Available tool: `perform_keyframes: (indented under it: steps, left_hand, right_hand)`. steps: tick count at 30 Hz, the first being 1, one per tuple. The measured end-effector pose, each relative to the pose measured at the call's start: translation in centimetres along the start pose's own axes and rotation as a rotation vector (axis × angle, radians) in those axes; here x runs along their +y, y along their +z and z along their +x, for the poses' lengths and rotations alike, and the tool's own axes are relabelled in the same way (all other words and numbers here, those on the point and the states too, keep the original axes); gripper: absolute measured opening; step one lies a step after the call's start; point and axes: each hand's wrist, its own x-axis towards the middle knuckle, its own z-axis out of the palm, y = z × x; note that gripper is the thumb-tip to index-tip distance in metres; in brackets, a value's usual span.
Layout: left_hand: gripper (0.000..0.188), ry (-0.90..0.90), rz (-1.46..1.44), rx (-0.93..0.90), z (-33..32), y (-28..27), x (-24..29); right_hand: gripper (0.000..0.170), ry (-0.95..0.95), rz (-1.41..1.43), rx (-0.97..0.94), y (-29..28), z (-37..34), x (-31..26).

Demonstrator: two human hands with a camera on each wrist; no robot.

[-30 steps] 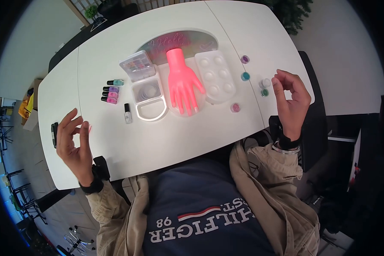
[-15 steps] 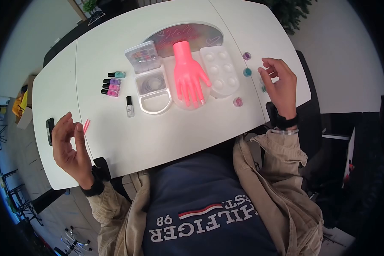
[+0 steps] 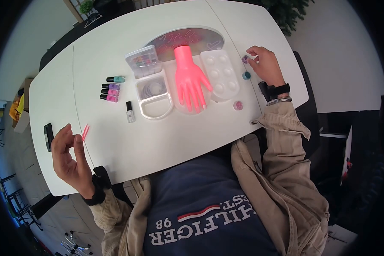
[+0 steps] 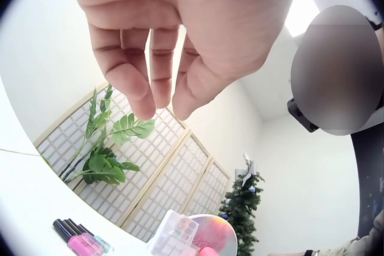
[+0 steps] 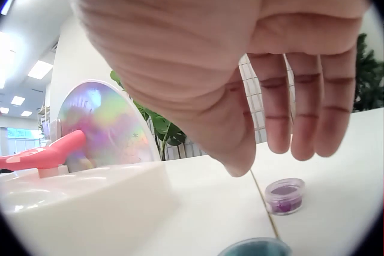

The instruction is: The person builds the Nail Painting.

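My right hand (image 3: 266, 65) reaches over the right side of the table, thumb and fingers apart and nothing between them. Right at its fingertips is a small round jar of purple glitter (image 5: 285, 197), its clear rim showing in the right wrist view. A teal jar (image 3: 246, 75) stands just nearer me, and a pink jar (image 3: 238, 105) nearer still. On the left, my left hand (image 3: 70, 155) hovers near the table's edge with loosely bent fingers, holding nothing. Thin pink tweezers (image 3: 85, 132) lie beside its thumb.
A pink practice hand (image 3: 191, 81) lies on a white stand, between a six-well palette (image 3: 219, 76) and a tray (image 3: 155, 106) with an open clear case (image 3: 143, 60). Several nail polish bottles (image 3: 110, 92) sit left of it. A black object (image 3: 49, 137) lies at the left edge.
My right hand has moved away from me and slightly left, from beside the white and green jars to the purple jar. My left hand stays nearly in place, still empty.
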Motion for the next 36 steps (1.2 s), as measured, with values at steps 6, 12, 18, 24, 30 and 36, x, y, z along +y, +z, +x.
perform_keyframes:
  steps: [6, 12, 18, 24, 30, 36]
  left_hand:
    - [0.018, -0.012, -0.019, -0.028, 0.1, 0.8, -0.2]
    - [0.017, -0.011, -0.009, -0.063, 0.3, 1.6, -0.1]
    - [0.019, -0.019, 0.006, -0.115, 0.1, 1.1, -0.4]
    - [0.016, -0.001, 0.029, -0.085, 0.5, 1.6, 0.2]
    - [0.016, 0.018, 0.036, -0.161, 0.7, 2.1, 0.7]
    - [0.013, 0.064, 0.058, -0.131, 0.8, 2.4, 1.3]
  right_hand:
    - [0.030, 0.050, 0.077, -0.058, -0.3, -0.3, -1.0]
    - [0.033, 0.081, -0.026, -0.018, 0.7, 0.1, 0.6]
    - [0.031, 0.112, -0.061, -0.106, 1.8, 0.6, 1.3]
    - [0.030, -0.003, 0.065, -0.010, -0.4, 0.4, -2.3]
    - [0.034, -0.243, 0.294, 0.041, -1.8, -0.4, -7.7]
    - [0.037, -0.282, 0.311, -0.063, -1.0, -1.0, -9.9]
